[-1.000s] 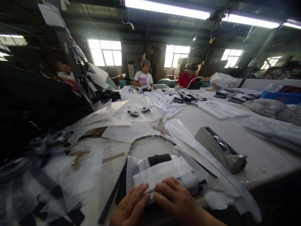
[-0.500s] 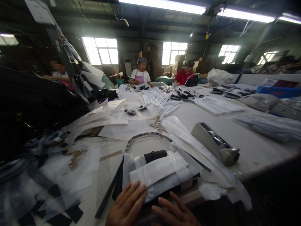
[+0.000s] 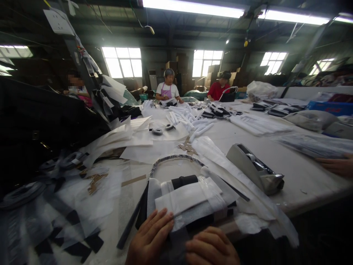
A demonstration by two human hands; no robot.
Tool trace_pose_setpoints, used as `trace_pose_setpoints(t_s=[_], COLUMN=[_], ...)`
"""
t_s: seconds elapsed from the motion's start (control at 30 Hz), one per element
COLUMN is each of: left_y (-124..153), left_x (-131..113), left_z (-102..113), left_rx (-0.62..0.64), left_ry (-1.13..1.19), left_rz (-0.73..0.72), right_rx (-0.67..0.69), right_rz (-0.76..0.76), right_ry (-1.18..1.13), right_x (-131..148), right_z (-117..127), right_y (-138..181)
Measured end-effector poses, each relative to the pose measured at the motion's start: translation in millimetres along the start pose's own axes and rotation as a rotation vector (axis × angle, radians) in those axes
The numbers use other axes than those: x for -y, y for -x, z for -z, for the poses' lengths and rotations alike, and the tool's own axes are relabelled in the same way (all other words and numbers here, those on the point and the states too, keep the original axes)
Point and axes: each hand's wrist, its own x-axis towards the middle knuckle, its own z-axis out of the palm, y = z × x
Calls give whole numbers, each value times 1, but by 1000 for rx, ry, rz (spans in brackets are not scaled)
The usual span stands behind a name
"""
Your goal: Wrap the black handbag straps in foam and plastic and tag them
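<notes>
R hand [image 3: 212, 244] at 5 o'clock: fingers now curled, were spread 0.5 s ago; can't tell if gripping. Prob means work's at the bag's near edge. L hand [image 3: 151, 235] ~6:30, released, fingers flat on wrap. Wrapped bag [image 3: 193, 209] at 6: black, creased white paper [image 3: 176, 203] over it. Tape dispenser [image 3: 249, 167] at bag's 2, film-wrapped handle [image 3: 176, 156] arched to its 12.

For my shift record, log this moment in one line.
left hand: on white-wrapped bundle | right hand: curled, contact unclear | looped handle: arching beyond bundle | tape dispenser: right of bundle
</notes>
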Motion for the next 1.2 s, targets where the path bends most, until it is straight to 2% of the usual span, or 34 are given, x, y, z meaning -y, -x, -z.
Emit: trace_pose_setpoints(t_s=[0.1,0.2,0.37,0.47,0.6,0.8,0.97,1.1,1.2], left_y=[1,-1,-8,-9,-1,12,9,1,-6], left_x=[1,1,-5,-8,-5,0,-1,2,3], left_z=[-1,2,9,4,-6,-10,-9,0,6], left_rx=[-15,-8,92,28,-54,-14,-29,-8,-31], left_ry=[15,36,37,20,9,-34,-20,-3,6], left_rz=[4,6,108,153,78,-6,-4,-48,-90], right_rx=[15,87,190,209,213,265,148,115,90], right_rz=[-38,-27,3,-17,-41,-41,-11,21,46], right_ry=[110,78,59,62,48,-68,-18,2,-5], right_x=[-11,-23,-31,-30,-31,-32,-35,-37,-35], right_z=[-1,-13,-25,-27,-29,-17,-22,-29,-23], right_y=[-23,-36,-39,-37,-35,-35,-27,-26,-22])
